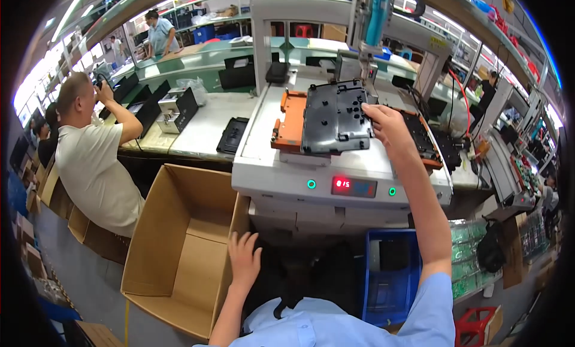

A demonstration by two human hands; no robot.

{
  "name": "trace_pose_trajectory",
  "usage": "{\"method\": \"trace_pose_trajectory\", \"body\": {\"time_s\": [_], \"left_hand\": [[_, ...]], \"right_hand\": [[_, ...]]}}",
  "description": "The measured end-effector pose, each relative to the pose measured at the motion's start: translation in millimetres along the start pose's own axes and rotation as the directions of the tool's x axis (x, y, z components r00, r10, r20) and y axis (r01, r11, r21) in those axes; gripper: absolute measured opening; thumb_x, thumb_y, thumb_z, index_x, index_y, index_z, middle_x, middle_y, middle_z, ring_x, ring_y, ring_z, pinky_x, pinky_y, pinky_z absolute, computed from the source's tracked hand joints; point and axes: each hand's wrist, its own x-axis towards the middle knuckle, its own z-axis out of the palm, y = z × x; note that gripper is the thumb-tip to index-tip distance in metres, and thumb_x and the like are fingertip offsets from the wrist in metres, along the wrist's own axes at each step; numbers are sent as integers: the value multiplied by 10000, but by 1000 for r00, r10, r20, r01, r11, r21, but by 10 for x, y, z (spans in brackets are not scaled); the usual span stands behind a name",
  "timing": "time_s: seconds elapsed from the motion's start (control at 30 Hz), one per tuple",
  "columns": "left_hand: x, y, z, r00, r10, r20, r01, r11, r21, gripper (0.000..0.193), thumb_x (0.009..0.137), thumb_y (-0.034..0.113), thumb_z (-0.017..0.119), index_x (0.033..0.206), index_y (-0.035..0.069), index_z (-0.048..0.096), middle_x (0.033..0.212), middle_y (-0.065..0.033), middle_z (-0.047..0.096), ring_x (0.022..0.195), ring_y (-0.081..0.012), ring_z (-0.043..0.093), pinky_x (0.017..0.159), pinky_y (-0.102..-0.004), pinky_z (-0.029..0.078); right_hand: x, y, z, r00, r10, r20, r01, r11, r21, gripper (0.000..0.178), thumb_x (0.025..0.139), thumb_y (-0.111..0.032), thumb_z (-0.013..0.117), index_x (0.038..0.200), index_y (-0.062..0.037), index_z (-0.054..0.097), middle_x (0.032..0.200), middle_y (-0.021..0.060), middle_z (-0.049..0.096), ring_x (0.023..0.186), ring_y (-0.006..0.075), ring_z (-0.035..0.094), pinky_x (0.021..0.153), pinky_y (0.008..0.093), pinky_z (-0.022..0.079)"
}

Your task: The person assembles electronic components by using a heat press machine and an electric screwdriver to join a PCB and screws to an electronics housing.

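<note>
My right hand grips the right edge of a black plastic panel with clips and holes moulded in it. The panel is raised and tilted in front of an orange fixture on the white machine. Part of that fixture is hidden behind the panel. To the right, a second fixture holds another black part, partly covered by my forearm. Beside the right wall of a cardboard box, my left hand hangs low with its fingers apart, holding nothing.
A blue plastic bin with a dark item in it stands below the machine on the right. A black tray lies on the bench at left. A co-worker sits at left. A red stool stands low at right.
</note>
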Motion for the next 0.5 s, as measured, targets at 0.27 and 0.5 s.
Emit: {"method": "trace_pose_trajectory", "body": {"time_s": [0.27,0.5], "left_hand": [[-346,-689,-28,882,-461,99,447,885,132,553,844,164,633,1339,89,399,1078,-259,584,1055,-476,516,915,-534,393],[-364,-720,-26,866,-477,148,475,878,50,362,870,155,594,1188,55,453,865,-244,637,816,-450,606,688,-528,472]], "right_hand": [[871,453,191,988,153,14,-153,988,16,205,799,-207,722,829,-32,619,704,9,589,572,95,533,557,248,486],[968,401,195,907,415,74,-371,868,-329,290,765,-409,760,762,-146,637,700,-60,594,633,46,476,617,230,316]]}}
